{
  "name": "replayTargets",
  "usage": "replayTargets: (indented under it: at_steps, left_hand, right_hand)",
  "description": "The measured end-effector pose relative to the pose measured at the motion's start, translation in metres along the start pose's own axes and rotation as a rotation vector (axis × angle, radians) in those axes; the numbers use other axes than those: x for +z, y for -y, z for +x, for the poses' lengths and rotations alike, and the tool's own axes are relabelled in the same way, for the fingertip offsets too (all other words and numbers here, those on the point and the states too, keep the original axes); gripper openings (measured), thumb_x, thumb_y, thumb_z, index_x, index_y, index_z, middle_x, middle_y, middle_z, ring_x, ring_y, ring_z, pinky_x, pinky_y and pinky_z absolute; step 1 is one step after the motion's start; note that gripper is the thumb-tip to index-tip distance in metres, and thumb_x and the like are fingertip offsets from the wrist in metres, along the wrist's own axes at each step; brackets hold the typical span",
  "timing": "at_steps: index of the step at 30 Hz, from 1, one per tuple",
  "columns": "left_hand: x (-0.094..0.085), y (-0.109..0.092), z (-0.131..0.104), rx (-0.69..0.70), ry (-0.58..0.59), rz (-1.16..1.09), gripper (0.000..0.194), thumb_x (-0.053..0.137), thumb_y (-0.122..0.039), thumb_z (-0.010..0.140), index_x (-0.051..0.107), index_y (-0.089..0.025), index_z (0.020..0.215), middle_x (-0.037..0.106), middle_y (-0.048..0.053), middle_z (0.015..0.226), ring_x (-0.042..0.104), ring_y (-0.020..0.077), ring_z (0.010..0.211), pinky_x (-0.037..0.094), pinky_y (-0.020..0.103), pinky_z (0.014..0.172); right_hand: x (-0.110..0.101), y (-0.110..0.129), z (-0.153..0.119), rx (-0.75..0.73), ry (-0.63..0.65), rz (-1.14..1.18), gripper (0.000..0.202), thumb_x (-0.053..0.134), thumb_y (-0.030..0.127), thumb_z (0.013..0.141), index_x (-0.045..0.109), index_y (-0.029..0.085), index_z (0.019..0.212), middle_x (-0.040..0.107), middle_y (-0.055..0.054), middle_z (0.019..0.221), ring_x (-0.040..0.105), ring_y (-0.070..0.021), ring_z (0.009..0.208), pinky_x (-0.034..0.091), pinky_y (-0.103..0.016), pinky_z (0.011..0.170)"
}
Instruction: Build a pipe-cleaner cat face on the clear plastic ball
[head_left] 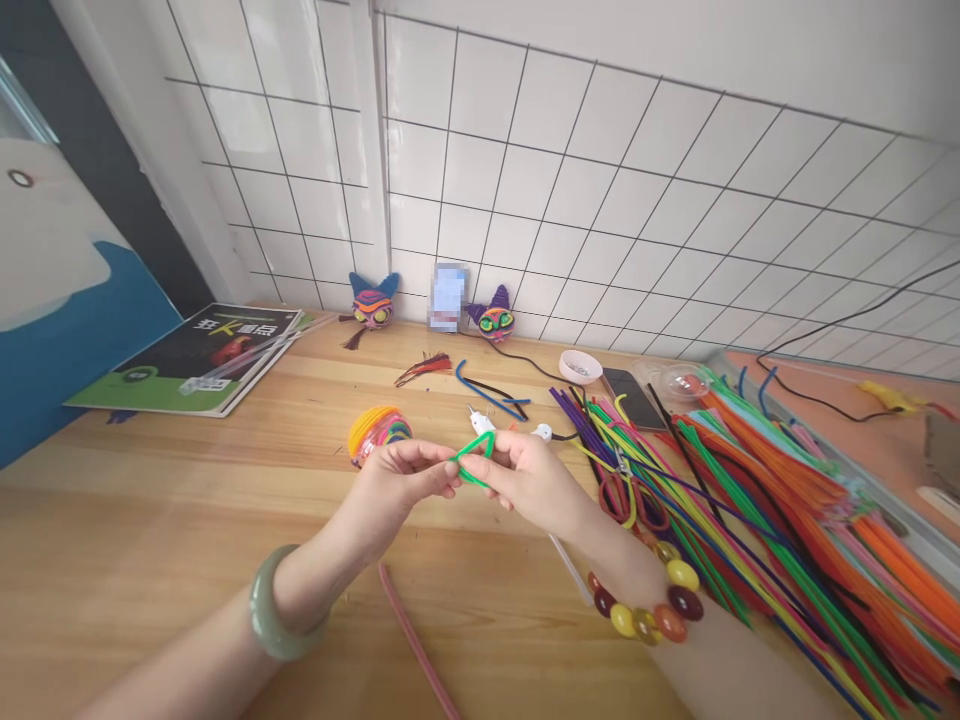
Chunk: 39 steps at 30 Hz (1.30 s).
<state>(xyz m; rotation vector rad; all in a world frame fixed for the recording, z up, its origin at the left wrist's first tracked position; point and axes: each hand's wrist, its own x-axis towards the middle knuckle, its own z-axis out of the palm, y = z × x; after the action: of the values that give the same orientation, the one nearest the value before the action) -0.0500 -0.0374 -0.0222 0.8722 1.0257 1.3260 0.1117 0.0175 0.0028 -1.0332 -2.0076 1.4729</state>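
A green pipe cleaner (475, 442), bent into a small triangle, is held between both hands above the wooden table. My left hand (409, 475) pinches its left corner between thumb and fingers. On the other side, my right hand (525, 468) pinches the right part of the same piece. Just behind my left hand sits a round ball (375, 430) wrapped in yellow and multicoloured strands. Beyond the hands lies a white glue gun (481, 420), partly hidden by them. A pink pipe cleaner (412, 635) stretches over the table below.
Many coloured pipe cleaners (750, 500) cover the right side, with red-handled scissors (630, 498) among them. A pink bowl (580, 366) and a dark phone (632, 398) stand behind. Two cat-like craft heads (373, 303) lean at the tiled wall. A book (202, 355) lies left.
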Motion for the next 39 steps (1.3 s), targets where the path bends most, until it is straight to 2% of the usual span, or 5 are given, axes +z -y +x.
replayTargets:
  at_steps: [15,22,26,31,39]
  left_hand:
    - [0.003,0.002,-0.001,-0.026,-0.028,-0.105,0.017,0.079,-0.019,0.059,0.075,-0.017,0.076,0.072,0.002,0.065,0.062,0.0119,0.06,0.05,0.024,0.064]
    - [0.004,0.003,-0.001,-0.064,-0.07,-0.174,0.016,0.081,-0.017,0.056,0.074,-0.016,0.071,0.072,0.003,0.064,0.062,0.0107,0.058,0.05,0.022,0.063]
    - [0.005,0.004,-0.002,-0.047,-0.09,-0.158,0.014,0.079,-0.016,0.058,0.074,-0.015,0.071,0.071,0.002,0.062,0.061,0.0104,0.058,0.05,0.022,0.063]
    - [0.007,0.001,-0.005,-0.066,-0.099,-0.144,0.015,0.079,-0.018,0.058,0.075,-0.014,0.073,0.072,0.004,0.065,0.062,0.0121,0.061,0.051,0.024,0.066]
    - [0.004,0.0,-0.005,-0.104,-0.031,-0.229,0.017,0.079,-0.017,0.059,0.075,-0.015,0.076,0.074,0.005,0.069,0.065,0.0127,0.065,0.051,0.024,0.068]
  right_hand:
    - [0.008,0.0,0.0,-0.118,-0.209,-0.122,0.023,0.055,0.032,0.08,0.054,0.017,0.063,0.048,0.004,0.051,0.038,-0.0085,0.047,0.029,-0.023,0.044]
    - [0.014,-0.009,-0.004,-0.265,-0.325,-0.42,0.031,0.053,0.033,0.082,0.048,0.018,0.056,0.046,0.003,0.05,0.036,-0.0089,0.047,0.029,-0.024,0.045]
    - [0.017,-0.009,-0.006,-0.374,-0.312,-0.551,0.021,0.049,0.026,0.085,0.059,0.018,0.068,0.054,0.0,0.056,0.046,-0.0117,0.052,0.036,-0.025,0.054]
    - [0.015,-0.008,-0.007,-0.408,-0.289,-0.609,0.022,0.047,0.022,0.085,0.061,0.018,0.068,0.06,-0.003,0.063,0.051,-0.0133,0.057,0.038,-0.026,0.06]
    - [0.003,-0.006,-0.002,-0.275,-0.227,-0.405,0.024,0.051,0.028,0.083,0.065,0.016,0.068,0.054,0.001,0.057,0.04,-0.01,0.051,0.031,-0.024,0.049]
